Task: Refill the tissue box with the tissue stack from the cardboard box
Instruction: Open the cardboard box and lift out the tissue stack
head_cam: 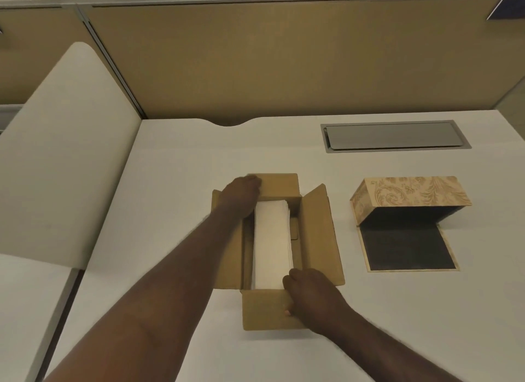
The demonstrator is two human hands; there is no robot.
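Two hands at tissue stack (273,241) ends, cardboard box (318,233) unmarked

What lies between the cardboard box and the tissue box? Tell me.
In the head view, only bare white desk separates the cardboard box from the open tissue box; the carton's right flap juts toward it, not touching.

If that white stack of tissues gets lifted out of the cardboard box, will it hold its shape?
Probably not: the tissue stack shows loose layered edges, so it may sag or fan. It is likely light. The left hand and right hand sit at opposite ends, which should help support it.
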